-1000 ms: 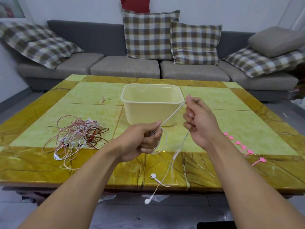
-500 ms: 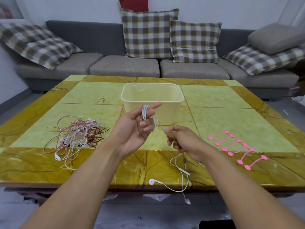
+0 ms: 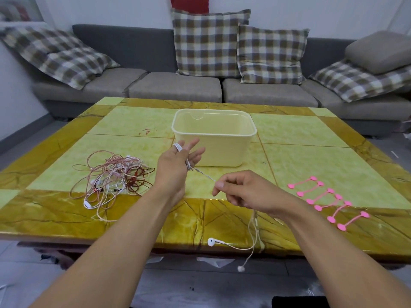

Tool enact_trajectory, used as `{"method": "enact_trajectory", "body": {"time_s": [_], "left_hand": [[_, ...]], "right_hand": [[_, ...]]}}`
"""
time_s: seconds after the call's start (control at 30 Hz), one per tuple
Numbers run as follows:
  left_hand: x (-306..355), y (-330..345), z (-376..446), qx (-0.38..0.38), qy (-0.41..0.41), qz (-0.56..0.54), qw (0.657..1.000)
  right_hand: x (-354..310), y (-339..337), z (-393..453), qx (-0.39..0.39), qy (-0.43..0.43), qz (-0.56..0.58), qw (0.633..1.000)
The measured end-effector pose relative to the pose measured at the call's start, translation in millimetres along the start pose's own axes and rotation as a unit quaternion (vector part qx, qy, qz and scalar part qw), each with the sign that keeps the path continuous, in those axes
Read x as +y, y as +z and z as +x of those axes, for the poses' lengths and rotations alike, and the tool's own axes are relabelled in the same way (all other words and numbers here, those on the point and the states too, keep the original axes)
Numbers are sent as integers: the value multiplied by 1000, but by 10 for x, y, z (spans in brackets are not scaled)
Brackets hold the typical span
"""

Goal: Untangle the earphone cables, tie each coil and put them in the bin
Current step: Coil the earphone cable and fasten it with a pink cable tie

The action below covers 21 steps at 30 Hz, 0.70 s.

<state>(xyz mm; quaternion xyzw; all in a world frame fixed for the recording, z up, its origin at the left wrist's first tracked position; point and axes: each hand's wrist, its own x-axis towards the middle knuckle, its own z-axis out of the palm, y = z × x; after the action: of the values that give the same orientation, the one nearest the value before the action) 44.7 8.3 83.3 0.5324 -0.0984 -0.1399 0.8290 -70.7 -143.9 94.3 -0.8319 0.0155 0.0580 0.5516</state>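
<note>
My left hand is raised in front of the cream bin, fingers spread, with loops of a white earphone cable wound around them. The cable runs taut down to my right hand, which pinches it between thumb and forefinger. Below that hand the cable hangs over the table's front edge; one earbud lies on the edge and the other dangles below it. A tangled pile of pink, white and dark red earphone cables lies on the table to the left.
Several pink cable ties lie in a row at the right on the green and yellow table. A grey sofa with checked cushions stands behind the table. Floor shows below the front edge.
My left hand turned so its back faces me, with more cable wound on its fingers. My right hand moved right and a little down, drawing the cable taut. The dangling earbuds shifted right.
</note>
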Motion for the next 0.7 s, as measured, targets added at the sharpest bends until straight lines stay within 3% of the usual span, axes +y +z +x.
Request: {"method": "enact_trajectory", "body": {"time_s": [0.17, 0.27, 0.37, 0.53, 0.7], "left_hand": [[-130, -23, -49, -73, 25, 183, 980], [-201, 24, -124, -135, 23, 279, 950], [-192, 44, -184, -200, -3, 349, 915], [-86, 124, -283, -245, -75, 287, 923], [-48, 198, -303, -251, -122, 186, 942]], "right_hand": [[-113, 19, -66, -8, -60, -63, 996], [-177, 70, -102, -13, -80, -116, 990], [-154, 34, -95, 68, -117, -55, 989], [79, -89, 12, 232, -108, -25, 966], [213, -124, 110, 288, -76, 26, 954]]}}
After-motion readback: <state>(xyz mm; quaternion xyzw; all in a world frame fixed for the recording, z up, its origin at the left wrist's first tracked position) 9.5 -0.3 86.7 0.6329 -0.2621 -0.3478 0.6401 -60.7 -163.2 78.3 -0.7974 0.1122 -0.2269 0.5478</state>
